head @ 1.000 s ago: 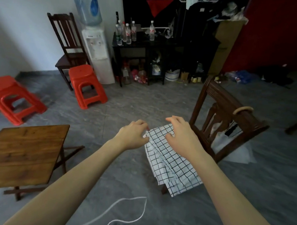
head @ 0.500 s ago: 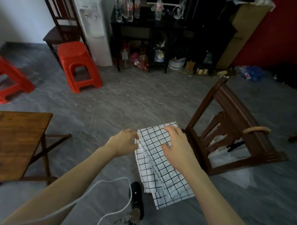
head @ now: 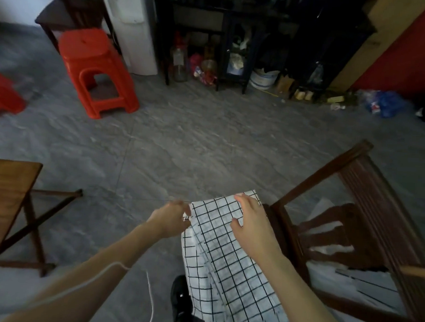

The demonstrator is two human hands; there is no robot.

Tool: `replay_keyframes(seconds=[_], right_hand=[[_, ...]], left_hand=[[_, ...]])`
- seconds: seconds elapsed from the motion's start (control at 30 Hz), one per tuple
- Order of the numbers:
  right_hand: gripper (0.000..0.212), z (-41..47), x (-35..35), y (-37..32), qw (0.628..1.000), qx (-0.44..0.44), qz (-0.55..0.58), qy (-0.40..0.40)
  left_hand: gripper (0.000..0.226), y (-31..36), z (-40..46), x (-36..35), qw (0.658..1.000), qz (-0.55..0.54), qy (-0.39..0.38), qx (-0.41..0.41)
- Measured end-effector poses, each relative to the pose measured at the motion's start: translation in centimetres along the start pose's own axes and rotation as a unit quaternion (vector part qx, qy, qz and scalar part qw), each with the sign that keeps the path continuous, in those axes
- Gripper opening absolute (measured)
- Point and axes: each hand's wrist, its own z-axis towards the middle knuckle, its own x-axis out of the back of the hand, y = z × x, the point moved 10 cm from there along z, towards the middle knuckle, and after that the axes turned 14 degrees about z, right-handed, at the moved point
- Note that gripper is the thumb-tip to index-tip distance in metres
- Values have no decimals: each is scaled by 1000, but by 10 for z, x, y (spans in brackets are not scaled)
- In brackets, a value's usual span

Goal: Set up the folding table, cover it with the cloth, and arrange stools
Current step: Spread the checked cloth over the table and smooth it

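Observation:
A white cloth with a black grid (head: 224, 254) hangs folded in front of me, its lower part draping down. My left hand (head: 171, 218) pinches its upper left edge. My right hand (head: 252, 223) lies on its top with fingers spread and bent over the upper right edge. The unfolded wooden table (head: 3, 195) stands at the left, its crossed legs showing. One red plastic stool (head: 93, 70) stands on the floor at the upper left, and the corner of a second red stool (head: 3, 95) shows at the left edge.
A dark wooden chair (head: 364, 230) stands close on the right, touching the cloth's side. Behind are a water dispenser (head: 134, 28), another dark chair (head: 67, 11), a black shelf (head: 236, 40) with clutter beneath, and a red wall (head: 411, 47). Grey floor lies open in the middle.
The view has tipped down and come nearer the cloth and chair. Both hands stay on the cloth's top edge, the left now pinching it more tightly.

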Motion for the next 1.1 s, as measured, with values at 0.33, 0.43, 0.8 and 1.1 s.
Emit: replay_keyframes(seconds=[0.33,0.43,0.8,1.1], right_hand=[[55,44,-125,93,996,-16,6,-92],[60,57,-151,119,994,-20,17,-107],[68,104,-220,246,965,-76,-96,-231],[77,106,-238,265,968,-32,-167,-183]], left_hand=[[32,-27,67,-116,998,-2,-59,28],[32,-40,86,-127,996,-48,-27,67],[47,-39,164,-163,983,-58,71,161],[54,-56,209,-189,981,-52,14,187]])
